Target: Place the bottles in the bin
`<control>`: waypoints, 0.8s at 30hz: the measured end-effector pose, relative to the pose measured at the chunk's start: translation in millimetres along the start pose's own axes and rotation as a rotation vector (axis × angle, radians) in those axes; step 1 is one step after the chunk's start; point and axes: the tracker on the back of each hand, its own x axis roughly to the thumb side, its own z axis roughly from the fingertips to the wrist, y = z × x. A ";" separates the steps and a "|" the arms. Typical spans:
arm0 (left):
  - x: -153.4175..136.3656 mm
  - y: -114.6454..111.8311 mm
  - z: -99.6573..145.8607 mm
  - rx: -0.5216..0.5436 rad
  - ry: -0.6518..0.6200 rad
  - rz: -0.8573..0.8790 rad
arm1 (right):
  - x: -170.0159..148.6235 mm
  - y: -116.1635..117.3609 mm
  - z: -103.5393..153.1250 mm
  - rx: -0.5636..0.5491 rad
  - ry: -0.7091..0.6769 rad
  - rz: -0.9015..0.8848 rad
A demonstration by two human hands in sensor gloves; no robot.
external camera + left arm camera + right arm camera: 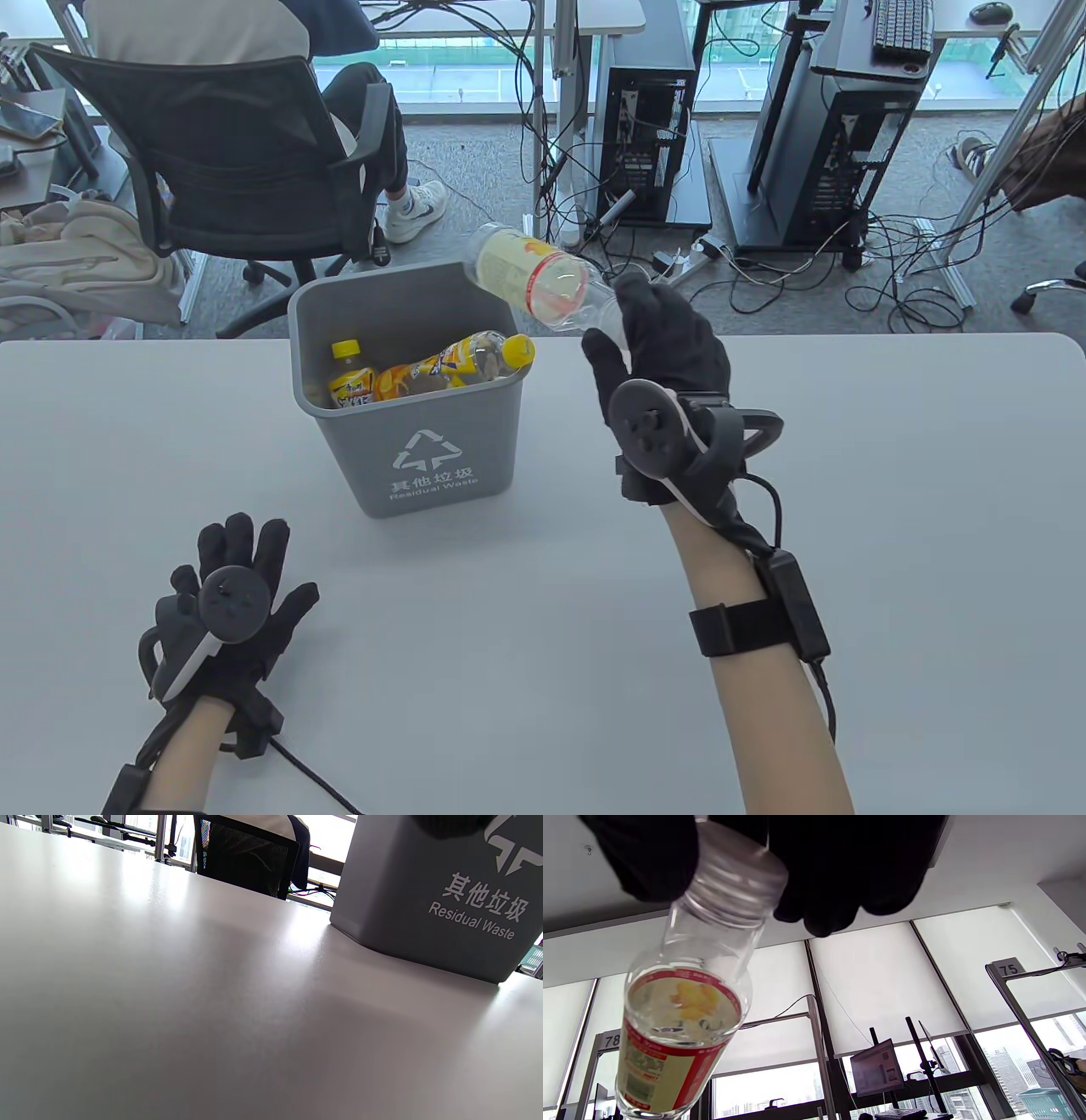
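Release is what is called for next, as a clear plastic bottle with a yellow-and-red label [530, 273] is gripped by its neck in the right hand [666, 352] above the grey plastic bin [407, 458], while the left hand [225, 607] is rested with fingers spread on the counter [891, 475].

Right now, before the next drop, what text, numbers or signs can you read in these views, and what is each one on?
"其他垃圾": front of the grey bin, under a white recycling-arrows sign.
"Residual Waste": bin front, below that.
"75": tag on a metal frame, right wrist view.
"78": tag on another frame, left side.
Clear bottle in the right hand: label print blurred.
Yellow bottles in the bin: labels unreadable.
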 end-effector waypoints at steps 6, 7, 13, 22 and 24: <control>-1.0 0.4 -0.2 -0.001 -0.001 0.006 | 53.8 31.6 5.6 0.067 -0.100 -0.035; -1.1 0.5 -0.3 -0.001 -0.002 0.006 | 62.7 38.6 7.6 0.077 -0.119 -0.031; -2.4 1.5 -0.3 0.006 -0.005 0.008 | 96.2 72.4 19.1 0.131 -0.180 -0.005; -3.6 2.4 -0.2 0.017 -0.008 0.010 | 84.4 79.4 34.2 0.142 -0.108 -0.046; -3.5 2.2 -0.1 0.016 -0.009 0.007 | 74.0 76.5 40.9 0.158 -0.089 -0.087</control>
